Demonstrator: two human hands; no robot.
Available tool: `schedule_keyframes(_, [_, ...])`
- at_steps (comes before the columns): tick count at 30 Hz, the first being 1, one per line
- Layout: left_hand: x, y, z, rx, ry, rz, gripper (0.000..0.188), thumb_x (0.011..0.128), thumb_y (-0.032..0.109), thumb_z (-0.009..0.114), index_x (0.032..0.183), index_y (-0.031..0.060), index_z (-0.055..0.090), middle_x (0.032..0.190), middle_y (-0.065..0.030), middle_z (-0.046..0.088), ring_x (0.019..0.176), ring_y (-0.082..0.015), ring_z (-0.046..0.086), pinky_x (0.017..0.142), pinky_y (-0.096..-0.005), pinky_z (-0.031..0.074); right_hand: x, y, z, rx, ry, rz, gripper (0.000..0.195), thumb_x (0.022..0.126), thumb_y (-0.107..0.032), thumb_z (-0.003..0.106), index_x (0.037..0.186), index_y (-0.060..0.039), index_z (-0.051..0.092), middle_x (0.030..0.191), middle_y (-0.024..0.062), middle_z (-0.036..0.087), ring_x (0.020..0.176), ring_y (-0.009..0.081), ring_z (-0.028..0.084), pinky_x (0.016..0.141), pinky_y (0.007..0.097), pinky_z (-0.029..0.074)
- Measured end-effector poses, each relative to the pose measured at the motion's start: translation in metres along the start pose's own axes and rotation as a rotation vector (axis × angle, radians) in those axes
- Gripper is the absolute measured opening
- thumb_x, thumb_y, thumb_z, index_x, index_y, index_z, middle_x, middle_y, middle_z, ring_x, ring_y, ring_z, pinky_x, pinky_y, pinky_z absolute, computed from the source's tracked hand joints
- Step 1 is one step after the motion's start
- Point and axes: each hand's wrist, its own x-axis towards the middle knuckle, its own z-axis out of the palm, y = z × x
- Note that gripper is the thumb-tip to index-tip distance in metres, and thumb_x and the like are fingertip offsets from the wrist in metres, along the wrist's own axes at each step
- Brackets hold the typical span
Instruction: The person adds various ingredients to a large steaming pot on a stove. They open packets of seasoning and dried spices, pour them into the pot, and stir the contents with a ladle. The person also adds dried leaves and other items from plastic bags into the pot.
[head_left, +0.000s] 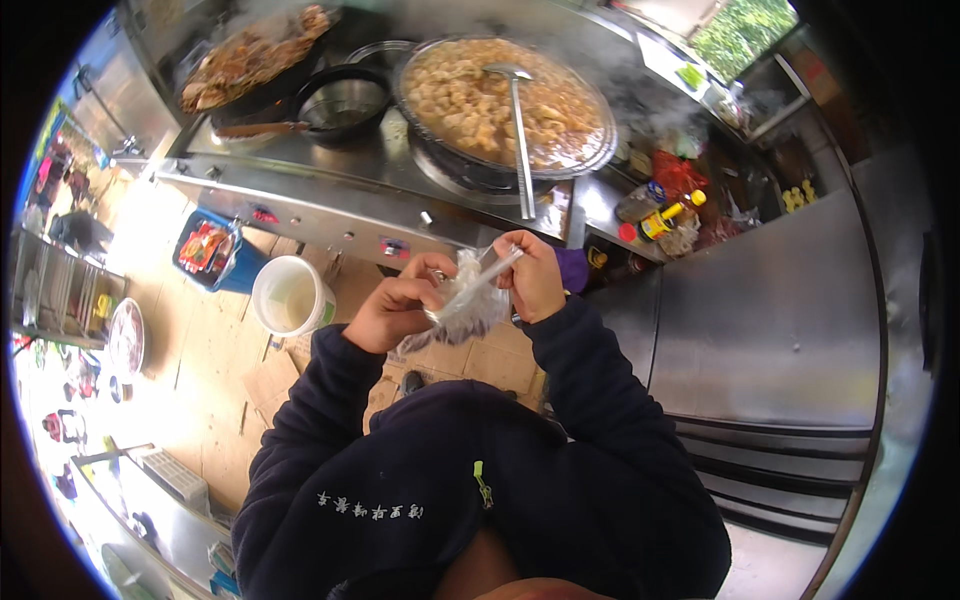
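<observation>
Between my two hands is a clear plastic bag (476, 304) with small dark pieces in its lower part. My left hand (401, 304) pinches one side of its upper edge. The other side is gripped in my right hand (531, 276), fingers closed on the film. The bag hangs in front of my body, above the floor and short of the stove front. Beyond it a large round pan (592, 161) steams, full of pale chunks in brown sauce. A long-handled metal ladle (521, 142) lies across that pan, its handle over the near rim.
Left of the pan are a black wok (341, 105) with a wooden handle and a pan heaped with browned food (255, 60). Bottles (671, 215) stand at right beside a steel counter (765, 315). A white bucket (292, 296) and a blue bin (244, 266) stand on the cardboard-covered floor.
</observation>
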Motion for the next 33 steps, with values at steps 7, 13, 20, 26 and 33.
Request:
schedule_keyframes(7, [-0.035, 0.032, -0.031, 0.827, 0.59, 0.229, 0.02, 0.08, -0.004, 0.067, 0.098, 0.0037, 0.068, 0.099, -0.0098, 0.057, 0.086, -0.0213, 0.057, 0.076, -0.027, 0.045, 0.049, -0.017, 0.068, 0.338, -0.094, 0.202, 0.016, 0.098, -0.021, 0.054, 0.091, -0.0064, 0.058, 0.071, -0.0009, 0.055, 0.054, 0.0073, 0.049, 0.05, 0.0237, 0.04])
schedule_keyframes(13, [-0.049, 0.056, -0.072, -0.209, 0.732, 0.218, 0.01, 0.087, 0.006, 0.059, 0.094, -0.0014, 0.062, 0.104, -0.007, 0.057, 0.096, -0.0169, 0.052, 0.086, -0.0309, 0.041, 0.09, -0.019, 0.087, 0.189, -0.574, -0.043, 0.04, 0.093, -0.017, 0.061, 0.129, -0.0028, 0.051, 0.111, 0.0103, 0.062, 0.104, 0.0195, 0.061, 0.09, 0.0333, 0.05])
schedule_keyframes(20, [-0.018, 0.076, -0.06, 0.871, 0.651, -0.095, 0.016, 0.08, 0.003, 0.062, 0.095, 0.0002, 0.067, 0.106, -0.0112, 0.062, 0.092, -0.0228, 0.059, 0.082, -0.0342, 0.048, 0.108, 0.024, 0.122, -0.683, -0.949, -0.434, 0.04, 0.082, -0.008, 0.072, 0.119, -0.005, 0.06, 0.081, 0.003, 0.061, 0.071, 0.0118, 0.057, 0.064, 0.0283, 0.047])
schedule_keyframes(26, [-0.056, 0.072, -0.089, 0.802, 1.103, -0.179, 0.014, 0.09, -0.001, 0.057, 0.099, 0.0008, 0.068, 0.089, 0.0004, 0.064, 0.083, -0.0087, 0.058, 0.073, -0.0236, 0.048, 0.168, 0.002, 0.09, -0.562, -0.622, -0.549, 0.016, 0.083, -0.01, 0.068, 0.096, -0.0029, 0.061, 0.083, 0.0094, 0.063, 0.069, 0.019, 0.061, 0.063, 0.0332, 0.049])
schedule_keyframes(33, [0.019, 0.05, -0.085, 0.979, 1.069, -0.212, 0.02, 0.084, 0.005, 0.066, 0.104, 0.0037, 0.064, 0.091, -0.0008, 0.065, 0.081, -0.0088, 0.057, 0.072, -0.0255, 0.047, 0.169, 0.01, 0.11, -0.609, -0.872, -0.505, 0.035, 0.083, -0.013, 0.069, 0.116, -0.0031, 0.063, 0.087, 0.0123, 0.068, 0.074, 0.0197, 0.064, 0.07, 0.0337, 0.05])
